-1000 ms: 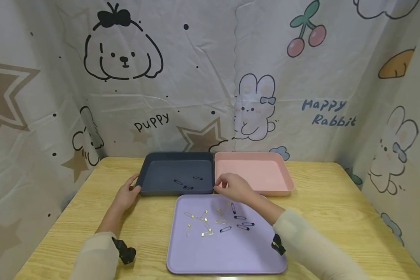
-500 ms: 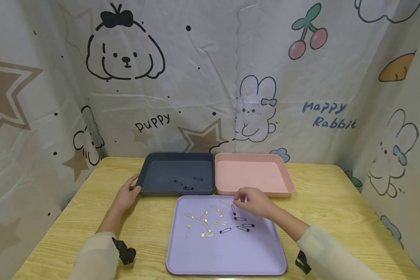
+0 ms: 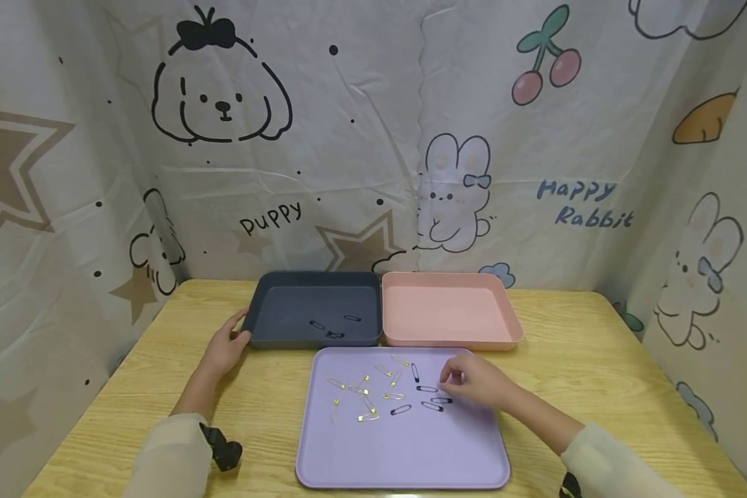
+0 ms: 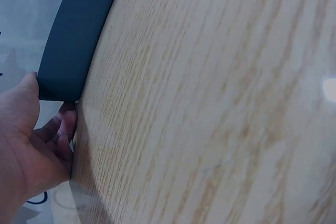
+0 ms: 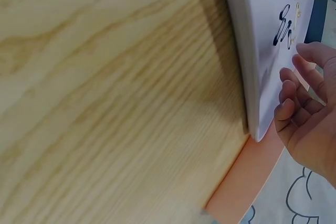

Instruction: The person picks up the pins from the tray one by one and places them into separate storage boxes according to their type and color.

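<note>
- The left hand [image 3: 226, 347] holds the near left corner of the dark tray [image 3: 314, 297], its thumb and fingers against the outer walls.
- The right hand [image 3: 478, 380] hangs over the right side of the purple tray [image 3: 404, 456], fingers loosely bent and holding nothing, the tips near the black safety pins [image 3: 432, 407].
- Five of those black ones lie on the purple tray, mostly right of its middle.
- Several gold safety pins [image 3: 394, 397] are scattered to their left, some crossing each other.
- More black pins [image 3: 317, 324] lie in the dark tray, towards its near right part.
- The pink tray [image 3: 451, 304] stands just beside the dark tray, on its right.
- The purple tray sits in front of both on the wooden tabletop [image 3: 560, 360].
- Behind hangs a cartoon-printed cloth [image 3: 348, 159].
</note>
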The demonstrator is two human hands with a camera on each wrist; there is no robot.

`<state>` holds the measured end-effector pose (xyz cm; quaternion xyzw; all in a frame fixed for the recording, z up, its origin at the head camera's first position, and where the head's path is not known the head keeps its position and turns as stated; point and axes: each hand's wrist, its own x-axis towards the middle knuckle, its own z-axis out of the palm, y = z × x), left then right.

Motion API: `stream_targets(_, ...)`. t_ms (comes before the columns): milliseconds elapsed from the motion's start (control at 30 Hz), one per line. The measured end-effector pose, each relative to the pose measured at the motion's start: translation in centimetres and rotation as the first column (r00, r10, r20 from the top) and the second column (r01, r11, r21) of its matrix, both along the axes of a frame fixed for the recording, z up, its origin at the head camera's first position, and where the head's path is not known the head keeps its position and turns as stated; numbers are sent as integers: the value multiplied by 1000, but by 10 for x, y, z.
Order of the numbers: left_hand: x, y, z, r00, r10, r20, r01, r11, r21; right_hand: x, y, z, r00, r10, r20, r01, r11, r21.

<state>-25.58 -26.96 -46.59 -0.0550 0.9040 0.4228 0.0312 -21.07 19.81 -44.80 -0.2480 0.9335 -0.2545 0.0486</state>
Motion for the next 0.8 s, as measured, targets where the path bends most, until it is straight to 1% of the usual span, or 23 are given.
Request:
stream_targets(333,1,1,3,1000,-2,3,2,1000,-7,8,13,-5,998,25,51,-26,999,21)
stream_targets(433,1,2,3,1000,-5,4,5,1000,-5,10,14,-8,999,26,46,-27,999,41)
stream_targets(567,1,2,2,1000,-4,3,4,1000,-1,11,12,-9,999,28,40,-30,999,42)
stream_targets(800,0,1,1,1000,-2,9,2,1000,-3,10,9,-9,997,15,71,-18,999,37)
